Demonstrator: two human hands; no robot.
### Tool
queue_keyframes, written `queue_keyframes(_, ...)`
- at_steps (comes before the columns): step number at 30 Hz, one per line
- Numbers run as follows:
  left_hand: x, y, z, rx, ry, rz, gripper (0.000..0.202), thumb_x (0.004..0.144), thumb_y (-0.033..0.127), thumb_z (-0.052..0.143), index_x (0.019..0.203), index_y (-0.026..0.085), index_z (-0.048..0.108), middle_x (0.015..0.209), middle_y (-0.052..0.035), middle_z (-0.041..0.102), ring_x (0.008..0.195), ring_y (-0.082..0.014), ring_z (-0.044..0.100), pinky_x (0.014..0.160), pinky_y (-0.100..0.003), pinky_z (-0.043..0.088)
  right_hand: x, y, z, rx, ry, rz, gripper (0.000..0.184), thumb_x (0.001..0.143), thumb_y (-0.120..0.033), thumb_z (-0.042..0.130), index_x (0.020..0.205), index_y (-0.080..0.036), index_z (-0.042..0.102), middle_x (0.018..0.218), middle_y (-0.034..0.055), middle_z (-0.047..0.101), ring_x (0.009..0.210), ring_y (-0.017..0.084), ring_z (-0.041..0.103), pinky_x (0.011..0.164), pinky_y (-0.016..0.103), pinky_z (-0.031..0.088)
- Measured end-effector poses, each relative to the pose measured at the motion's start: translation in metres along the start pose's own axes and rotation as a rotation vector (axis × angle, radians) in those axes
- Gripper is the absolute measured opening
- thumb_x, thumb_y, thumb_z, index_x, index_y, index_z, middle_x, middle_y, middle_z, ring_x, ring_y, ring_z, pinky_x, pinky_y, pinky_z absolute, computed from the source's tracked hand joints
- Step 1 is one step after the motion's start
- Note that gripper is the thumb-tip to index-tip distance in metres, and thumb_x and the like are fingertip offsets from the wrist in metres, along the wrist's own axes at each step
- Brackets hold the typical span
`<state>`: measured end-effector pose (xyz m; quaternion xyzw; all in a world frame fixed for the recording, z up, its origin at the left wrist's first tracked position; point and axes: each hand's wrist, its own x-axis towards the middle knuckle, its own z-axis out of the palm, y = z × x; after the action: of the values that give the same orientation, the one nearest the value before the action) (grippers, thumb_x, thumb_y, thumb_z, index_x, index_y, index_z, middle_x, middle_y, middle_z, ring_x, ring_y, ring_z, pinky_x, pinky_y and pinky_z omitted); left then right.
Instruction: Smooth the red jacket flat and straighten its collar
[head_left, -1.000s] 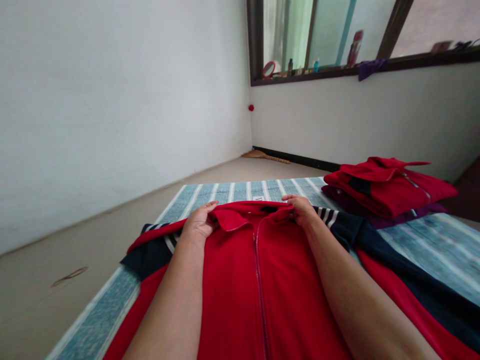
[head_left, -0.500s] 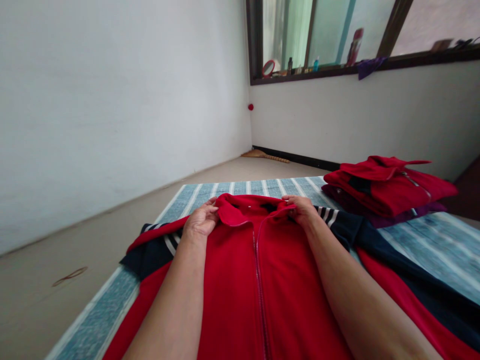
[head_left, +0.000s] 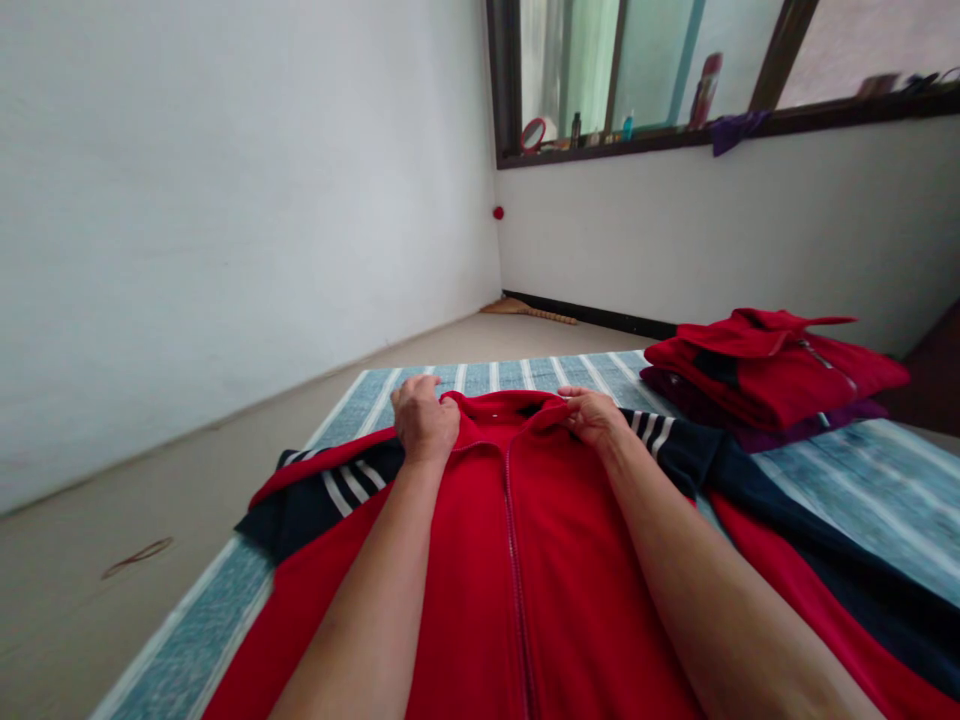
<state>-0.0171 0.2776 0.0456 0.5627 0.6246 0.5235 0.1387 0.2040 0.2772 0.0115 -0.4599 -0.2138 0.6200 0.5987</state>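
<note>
A red zip-front jacket (head_left: 480, 560) with navy, white-striped sleeves lies spread out before me, its zip running down the middle. My left hand (head_left: 426, 418) is at the left side of the collar (head_left: 510, 405), fingers curled over the edge and gripping the cloth. On the collar's right side, my right hand (head_left: 592, 412) pinches the fabric between thumb and fingers. The left sleeve (head_left: 315, 500) is bent back at the shoulder, while the right sleeve (head_left: 795, 510) stretches out toward the lower right.
The jacket rests on a blue-and-white striped cover (head_left: 892, 490). Folded red and purple garments (head_left: 772, 370) are stacked at the right. A broom (head_left: 529, 310) lies on the floor by the far corner. Bottles and a small mirror (head_left: 533, 135) stand on the window sill.
My left hand has shifted right and turned over at the collar, its back now upward. The collar's left flap lies lower and flatter. My right hand has hardly moved.
</note>
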Motion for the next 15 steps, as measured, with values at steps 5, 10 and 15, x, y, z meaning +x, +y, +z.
queue_keyframes(5,-0.015,0.014,0.024,0.305,-0.269,0.242,0.035,0.074,0.009,0.049,0.106,0.019,0.061,0.107,-0.0069,0.066,0.091,-0.0199,0.063,0.088,-0.029,0.047,0.001,-0.001,-0.002,0.03,-0.029,0.029,0.04,0.058,0.011,0.041,0.086,-0.016,0.049,0.057,-0.0031,0.053,0.044,0.009,0.053,0.043,0.018,0.048)
queue_keyframes(10,-0.028,0.006,0.027,0.515,-0.371,0.303,0.05,0.073,0.004,0.048,0.119,0.021,0.054,0.127,-0.0082,0.055,0.108,-0.0238,0.056,0.093,-0.032,0.044,0.002,-0.004,-0.004,0.053,-0.043,0.044,0.043,0.053,0.011,0.04,0.085,-0.017,0.046,0.06,-0.0027,0.053,0.045,0.01,0.053,0.044,0.019,0.048)
queue_keyframes(15,-0.028,0.006,0.021,0.687,-0.39,0.257,0.04,0.077,0.013,0.048,0.115,0.023,0.055,0.117,-0.0099,0.057,0.103,-0.0266,0.057,0.085,-0.036,0.047,0.006,-0.004,-0.008,0.052,-0.054,0.038,0.04,0.055,0.008,0.042,0.085,-0.018,0.046,0.063,-0.0021,0.053,0.048,0.011,0.054,0.048,0.021,0.05)
